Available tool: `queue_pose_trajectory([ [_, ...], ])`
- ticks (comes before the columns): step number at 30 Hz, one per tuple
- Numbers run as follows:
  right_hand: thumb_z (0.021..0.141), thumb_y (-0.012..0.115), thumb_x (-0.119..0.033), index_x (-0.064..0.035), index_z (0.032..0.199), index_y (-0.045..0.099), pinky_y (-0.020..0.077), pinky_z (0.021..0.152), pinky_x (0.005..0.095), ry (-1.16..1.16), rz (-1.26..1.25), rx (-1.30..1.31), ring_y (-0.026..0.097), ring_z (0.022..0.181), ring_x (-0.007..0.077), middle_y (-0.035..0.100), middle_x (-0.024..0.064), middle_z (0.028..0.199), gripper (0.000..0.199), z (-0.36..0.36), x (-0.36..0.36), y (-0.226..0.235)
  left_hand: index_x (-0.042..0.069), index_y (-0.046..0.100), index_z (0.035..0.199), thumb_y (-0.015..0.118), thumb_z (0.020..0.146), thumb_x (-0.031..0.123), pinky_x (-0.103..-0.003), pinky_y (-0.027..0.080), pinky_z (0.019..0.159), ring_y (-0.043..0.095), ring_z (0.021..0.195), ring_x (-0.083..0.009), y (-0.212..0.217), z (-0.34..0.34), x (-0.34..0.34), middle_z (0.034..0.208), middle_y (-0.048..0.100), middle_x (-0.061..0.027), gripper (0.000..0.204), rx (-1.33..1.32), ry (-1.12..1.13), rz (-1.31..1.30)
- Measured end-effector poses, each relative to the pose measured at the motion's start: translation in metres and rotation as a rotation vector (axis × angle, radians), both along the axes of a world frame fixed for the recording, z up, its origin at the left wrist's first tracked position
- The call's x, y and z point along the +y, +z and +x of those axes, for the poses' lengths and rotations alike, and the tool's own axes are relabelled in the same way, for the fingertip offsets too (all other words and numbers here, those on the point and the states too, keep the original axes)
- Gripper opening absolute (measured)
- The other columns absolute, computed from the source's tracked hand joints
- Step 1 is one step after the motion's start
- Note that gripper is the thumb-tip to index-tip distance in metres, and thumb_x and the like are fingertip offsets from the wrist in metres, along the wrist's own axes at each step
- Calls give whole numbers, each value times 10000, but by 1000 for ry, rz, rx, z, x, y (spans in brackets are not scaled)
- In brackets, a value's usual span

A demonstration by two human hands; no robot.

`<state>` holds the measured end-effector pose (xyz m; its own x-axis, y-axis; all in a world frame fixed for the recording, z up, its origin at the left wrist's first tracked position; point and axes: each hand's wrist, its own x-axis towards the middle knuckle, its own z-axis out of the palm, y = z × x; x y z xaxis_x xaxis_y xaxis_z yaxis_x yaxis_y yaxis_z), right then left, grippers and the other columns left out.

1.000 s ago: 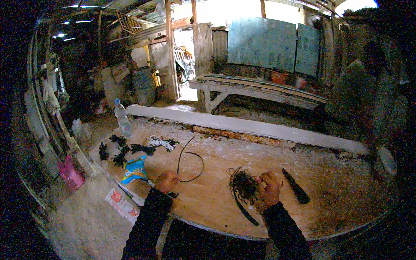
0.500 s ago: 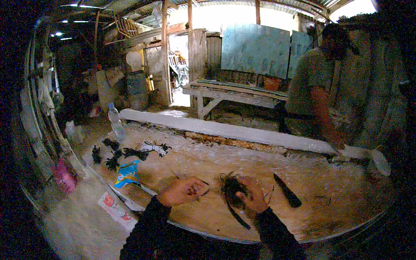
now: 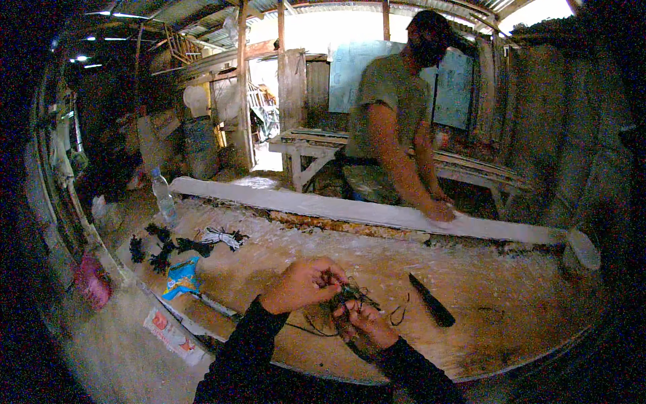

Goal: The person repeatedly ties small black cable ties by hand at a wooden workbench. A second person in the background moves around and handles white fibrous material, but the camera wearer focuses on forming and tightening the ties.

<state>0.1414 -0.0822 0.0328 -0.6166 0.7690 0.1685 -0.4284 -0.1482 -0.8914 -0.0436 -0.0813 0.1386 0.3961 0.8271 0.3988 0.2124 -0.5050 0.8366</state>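
Note:
Both hands meet over the near middle of the wooden table, at a small tangle of thin dark strands (image 3: 350, 295). My left hand (image 3: 301, 284) pinches it from the left with bent fingers. From the near right, my right hand (image 3: 367, 323) holds its lower side, fingers curled; its exact grip is partly hidden. A loose dark strand (image 3: 311, 330) trails below my left hand. A thin dark loop (image 3: 400, 314) lies beside my right hand. Farther right rests a dark, knife-shaped piece (image 3: 431, 300), narrow end pointing away.
At the left lie several black cord bundles (image 3: 161, 252), a white cord bundle (image 3: 222, 237), a blue packet (image 3: 181, 277) and a clear bottle (image 3: 163, 195). A long pale board (image 3: 316, 205) runs along the far edge. Behind it a person (image 3: 390, 114) leans over, hands on the board.
My left hand has moved right, from holding a thin strand apart to meeting my right hand at the tangle. The person opposite has shifted left along the board. The view has turned slightly right.

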Motion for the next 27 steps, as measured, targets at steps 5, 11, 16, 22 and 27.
queue_pose_trajectory([
  [5,829,532,-350,-113,880,497,392,606,230,-161,-74,-62,441,640,88,526,-27,770,245,3,15,5,17,562,878,612,733,-1,-237,453,692,542,772,-99,-6,-23,24,828,564,-26,155,-283,65,-141],
  [11,832,530,-349,-107,827,517,384,575,232,-253,-257,-53,459,641,97,514,-27,745,242,11,22,14,37,542,880,626,713,4,-206,416,615,511,709,-86,-34,-50,55,815,543,-17,190,-623,61,-189],
  [16,837,535,-309,-88,868,542,425,619,251,-271,-250,-223,513,694,118,559,-3,801,223,14,34,10,53,531,898,614,725,6,-200,378,553,500,689,-103,-85,-55,78,814,540,-23,197,-999,151,-301],
  [22,837,540,-276,-53,874,553,449,656,277,-202,-153,-375,540,765,126,587,21,810,226,13,33,8,39,531,918,591,743,-2,-208,400,573,508,692,-119,-129,-64,97,809,546,-31,189,-1234,199,-394],
  [27,825,561,-242,-29,919,563,437,643,253,-203,-113,-388,531,710,123,594,31,811,233,8,25,11,37,537,909,579,750,-15,-202,406,569,512,671,-120,-136,-72,104,784,545,-27,172,-1253,352,-368],
])
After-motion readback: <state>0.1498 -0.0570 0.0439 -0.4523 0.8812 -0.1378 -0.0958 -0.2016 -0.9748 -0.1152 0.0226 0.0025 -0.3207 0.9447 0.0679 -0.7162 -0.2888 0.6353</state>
